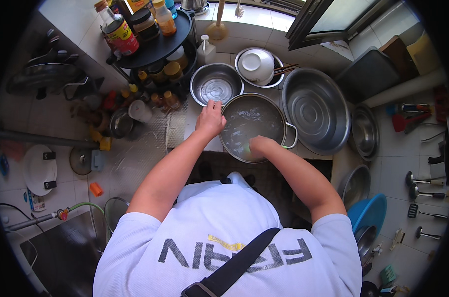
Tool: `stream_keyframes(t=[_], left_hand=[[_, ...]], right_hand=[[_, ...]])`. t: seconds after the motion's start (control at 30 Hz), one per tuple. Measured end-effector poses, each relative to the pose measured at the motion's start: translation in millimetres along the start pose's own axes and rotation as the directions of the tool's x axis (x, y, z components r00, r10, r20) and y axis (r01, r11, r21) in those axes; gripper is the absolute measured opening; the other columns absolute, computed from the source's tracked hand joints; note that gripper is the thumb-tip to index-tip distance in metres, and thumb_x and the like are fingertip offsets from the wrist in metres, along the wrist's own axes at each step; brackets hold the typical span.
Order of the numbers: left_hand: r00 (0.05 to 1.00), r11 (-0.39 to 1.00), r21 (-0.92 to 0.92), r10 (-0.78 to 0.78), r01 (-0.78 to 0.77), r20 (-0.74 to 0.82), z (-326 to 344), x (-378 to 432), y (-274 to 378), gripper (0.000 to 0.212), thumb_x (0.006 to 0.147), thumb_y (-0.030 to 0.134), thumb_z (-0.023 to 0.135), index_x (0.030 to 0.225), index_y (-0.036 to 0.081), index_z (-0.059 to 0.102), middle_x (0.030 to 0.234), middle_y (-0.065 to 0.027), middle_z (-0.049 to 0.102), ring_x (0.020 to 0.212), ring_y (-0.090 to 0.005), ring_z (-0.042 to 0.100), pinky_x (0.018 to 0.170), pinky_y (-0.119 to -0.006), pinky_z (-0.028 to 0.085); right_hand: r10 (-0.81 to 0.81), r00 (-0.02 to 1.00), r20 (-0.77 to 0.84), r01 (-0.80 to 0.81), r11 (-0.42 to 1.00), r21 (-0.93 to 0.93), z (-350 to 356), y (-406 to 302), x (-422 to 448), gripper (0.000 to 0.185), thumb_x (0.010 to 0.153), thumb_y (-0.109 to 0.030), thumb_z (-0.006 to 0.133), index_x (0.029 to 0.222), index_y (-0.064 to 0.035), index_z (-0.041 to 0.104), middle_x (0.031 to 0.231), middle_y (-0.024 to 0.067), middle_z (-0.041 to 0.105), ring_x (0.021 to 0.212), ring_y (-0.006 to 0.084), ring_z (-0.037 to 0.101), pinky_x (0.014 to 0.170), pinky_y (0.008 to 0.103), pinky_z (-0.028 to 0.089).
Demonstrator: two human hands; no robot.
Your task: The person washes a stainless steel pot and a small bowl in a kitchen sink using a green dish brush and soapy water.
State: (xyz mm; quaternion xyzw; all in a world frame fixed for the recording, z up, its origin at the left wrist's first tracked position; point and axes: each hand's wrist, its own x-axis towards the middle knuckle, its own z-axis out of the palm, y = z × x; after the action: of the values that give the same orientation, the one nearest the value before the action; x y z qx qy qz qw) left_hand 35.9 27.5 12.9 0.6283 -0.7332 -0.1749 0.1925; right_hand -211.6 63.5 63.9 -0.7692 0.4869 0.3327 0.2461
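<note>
Before me stands a large round metal pot (254, 118) of cloudy water, with a looped handle at its right. My left hand (211, 119) is at the pot's left rim, its fingers over the edge where a smaller steel basin (217, 83) meets it; its grip is partly hidden. My right hand (260, 145) is dipped in the water at the near right side, fingers under the surface. Something pale green shows beside those fingers, blurred by the water; whether it is held cannot be told.
Right of the pot is a large metal basin (315, 111). Behind stands a basin with an upturned white bowl (255, 67) and chopsticks. A black tiered rack (161, 50) with bottles is at the back left. An open window (328, 18) juts in at the back right.
</note>
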Motion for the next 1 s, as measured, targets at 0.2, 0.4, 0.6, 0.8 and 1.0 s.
stream_keyframes(t=[0.2,0.4,0.6,0.8,1.0], left_hand=[[1.000,1.000,0.004,0.024,-0.024,0.002,0,2,2,0.064,0.099,0.023,0.082,0.157,0.007,0.061,0.144,-0.0204,0.061,0.129,-0.0467,0.069,0.110,-0.059,0.060],[1.000,1.000,0.008,0.004,-0.004,0.027,-2,2,1,0.060,0.098,0.024,0.082,0.152,0.009,0.060,0.146,-0.0195,0.059,0.131,-0.0459,0.069,0.108,-0.061,0.062],[1.000,1.000,-0.010,0.023,-0.023,0.015,-7,1,4,0.062,0.098,0.023,0.082,0.153,0.007,0.059,0.143,-0.0209,0.060,0.128,-0.0472,0.069,0.108,-0.060,0.061],[1.000,1.000,-0.017,0.027,-0.026,0.011,-8,-1,5,0.062,0.098,0.022,0.082,0.153,0.007,0.059,0.144,-0.0205,0.059,0.129,-0.0466,0.069,0.108,-0.059,0.061],[0.999,1.000,-0.007,0.023,-0.022,0.026,-8,0,6,0.060,0.098,0.021,0.082,0.152,0.007,0.059,0.145,-0.0204,0.059,0.129,-0.0462,0.069,0.108,-0.059,0.062]], right_hand=[[-0.017,1.000,0.026,0.003,0.883,0.469,15,-3,78,0.022,0.096,-0.004,0.067,0.102,0.0054,0.085,0.096,0.0271,0.082,0.085,0.0363,0.083,0.073,0.0501,0.065],[0.333,0.940,0.070,-0.042,-0.090,0.995,13,-13,111,0.020,0.107,0.004,0.052,0.117,-0.0040,0.068,0.085,0.0085,0.065,0.064,0.0200,0.060,0.055,0.0402,0.050],[0.610,0.765,0.207,0.299,-0.621,0.724,7,-1,114,0.017,0.112,-0.001,0.044,0.120,-0.0048,0.058,0.086,0.0122,0.057,0.064,0.0231,0.055,0.056,0.0410,0.050],[0.586,0.775,0.236,0.316,-0.683,0.658,-10,3,111,0.017,0.113,-0.002,0.044,0.120,-0.0044,0.059,0.090,0.0140,0.060,0.065,0.0220,0.055,0.056,0.0407,0.052],[0.358,0.929,0.094,0.091,-0.466,0.880,-11,-3,110,0.020,0.112,0.002,0.043,0.118,-0.0034,0.061,0.094,0.0145,0.065,0.068,0.0201,0.060,0.056,0.0383,0.053]])
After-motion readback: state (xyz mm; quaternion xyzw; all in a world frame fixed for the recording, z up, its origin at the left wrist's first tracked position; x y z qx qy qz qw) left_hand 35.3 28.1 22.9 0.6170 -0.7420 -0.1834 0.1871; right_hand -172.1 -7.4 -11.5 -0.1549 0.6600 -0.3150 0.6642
